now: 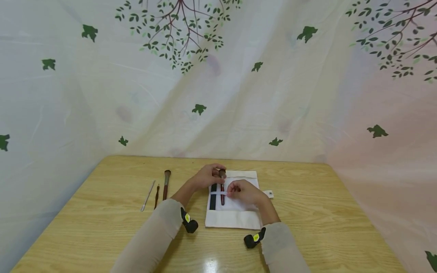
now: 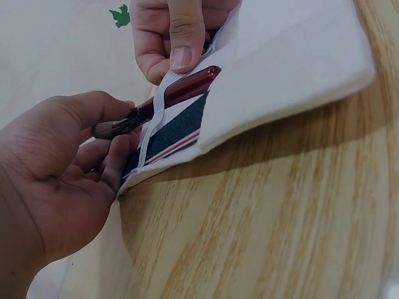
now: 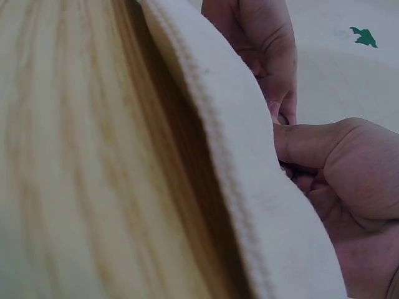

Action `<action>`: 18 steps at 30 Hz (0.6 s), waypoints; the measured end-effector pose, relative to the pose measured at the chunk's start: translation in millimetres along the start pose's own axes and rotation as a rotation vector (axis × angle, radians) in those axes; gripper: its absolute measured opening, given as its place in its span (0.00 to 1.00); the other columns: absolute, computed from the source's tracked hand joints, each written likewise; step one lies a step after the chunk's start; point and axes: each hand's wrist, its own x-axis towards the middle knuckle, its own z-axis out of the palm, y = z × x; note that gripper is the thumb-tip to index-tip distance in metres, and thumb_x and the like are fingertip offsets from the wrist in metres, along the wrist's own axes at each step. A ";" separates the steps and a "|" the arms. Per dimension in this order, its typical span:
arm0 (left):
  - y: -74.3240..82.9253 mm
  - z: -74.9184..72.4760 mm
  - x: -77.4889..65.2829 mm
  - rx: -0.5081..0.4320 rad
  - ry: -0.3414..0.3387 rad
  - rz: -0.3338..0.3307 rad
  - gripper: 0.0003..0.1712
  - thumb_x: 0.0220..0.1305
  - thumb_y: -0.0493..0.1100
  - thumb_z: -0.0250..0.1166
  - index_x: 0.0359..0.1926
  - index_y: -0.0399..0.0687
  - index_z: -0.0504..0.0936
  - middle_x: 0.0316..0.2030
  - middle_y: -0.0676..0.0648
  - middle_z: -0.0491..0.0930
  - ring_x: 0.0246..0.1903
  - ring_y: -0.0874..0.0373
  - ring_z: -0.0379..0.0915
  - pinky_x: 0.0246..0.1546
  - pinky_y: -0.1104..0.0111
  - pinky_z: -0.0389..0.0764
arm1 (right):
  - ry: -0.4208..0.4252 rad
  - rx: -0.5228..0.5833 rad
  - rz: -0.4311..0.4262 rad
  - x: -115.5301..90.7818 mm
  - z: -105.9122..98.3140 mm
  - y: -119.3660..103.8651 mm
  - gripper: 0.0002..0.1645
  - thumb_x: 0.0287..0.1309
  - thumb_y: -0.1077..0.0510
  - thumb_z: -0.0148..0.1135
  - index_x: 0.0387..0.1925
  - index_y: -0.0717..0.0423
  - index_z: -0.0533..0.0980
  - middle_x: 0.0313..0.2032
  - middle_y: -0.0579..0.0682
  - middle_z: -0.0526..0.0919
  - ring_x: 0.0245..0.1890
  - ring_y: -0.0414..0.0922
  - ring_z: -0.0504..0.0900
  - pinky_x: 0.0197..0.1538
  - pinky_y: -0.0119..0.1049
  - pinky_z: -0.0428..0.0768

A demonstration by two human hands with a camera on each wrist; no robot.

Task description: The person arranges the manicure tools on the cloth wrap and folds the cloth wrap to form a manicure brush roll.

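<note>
A white cloth brush roll (image 1: 235, 219) lies unfolded on the table, with a white elastic band (image 2: 159, 106) across it. My left hand (image 1: 206, 176) pinches a makeup brush (image 2: 187, 87) near its dark bristles. The brush's glossy red handle passes under the band and points toward the roll's near flap. A black strip (image 2: 177, 131) lies alongside it. With thumb and fingers my right hand (image 1: 244, 191) pinches the band just right of the brush. In the right wrist view, the roll's stitched edge (image 3: 218, 143) hides part of that hand's grip.
Left of the roll on the wooden table (image 1: 307, 212) lie a larger brush (image 1: 166, 184), a thin brown tool (image 1: 157, 196) and a slim silver stick (image 1: 148, 196). A snap tab (image 1: 269, 194) sticks out at the roll's right. A leaf-printed curtain (image 1: 225, 91) hangs behind.
</note>
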 end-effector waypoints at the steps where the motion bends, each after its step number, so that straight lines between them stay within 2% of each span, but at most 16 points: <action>1: -0.1 -0.3 -0.2 -0.011 -0.015 0.004 0.29 0.65 0.32 0.70 0.65 0.36 0.74 0.45 0.43 0.86 0.40 0.58 0.79 0.40 0.68 0.77 | -0.002 0.001 -0.001 0.2 -0.5 0.7 0.09 0.66 0.74 0.54 0.37 0.64 0.80 0.33 0.52 0.81 0.34 0.42 0.75 0.41 0.33 0.74; 7: -0.3 -2.2 -2.2 -0.079 -0.072 0.001 0.28 0.65 0.29 0.68 0.65 0.33 0.72 0.49 0.40 0.85 0.44 0.58 0.78 0.44 0.68 0.78 | -0.018 0.018 0.005 -0.4 -2.5 -0.3 0.09 0.66 0.73 0.55 0.36 0.61 0.80 0.32 0.49 0.80 0.34 0.42 0.75 0.41 0.34 0.75; 12: -1.9 -3.9 -2.7 -0.038 -0.056 -0.010 0.27 0.64 0.32 0.70 0.63 0.35 0.76 0.52 0.43 0.82 0.49 0.54 0.77 0.48 0.66 0.79 | -0.013 0.029 0.034 -0.1 -3.2 -0.5 0.08 0.67 0.71 0.58 0.36 0.59 0.80 0.31 0.46 0.79 0.33 0.42 0.75 0.41 0.34 0.74; 18: -3.4 -4.4 -3.8 0.013 -0.030 0.008 0.13 0.70 0.33 0.65 0.54 0.36 0.82 0.48 0.44 0.85 0.47 0.55 0.80 0.47 0.66 0.79 | -0.006 0.024 0.029 0.2 -2.8 0.2 0.07 0.67 0.71 0.58 0.36 0.61 0.80 0.30 0.47 0.79 0.32 0.42 0.75 0.40 0.34 0.74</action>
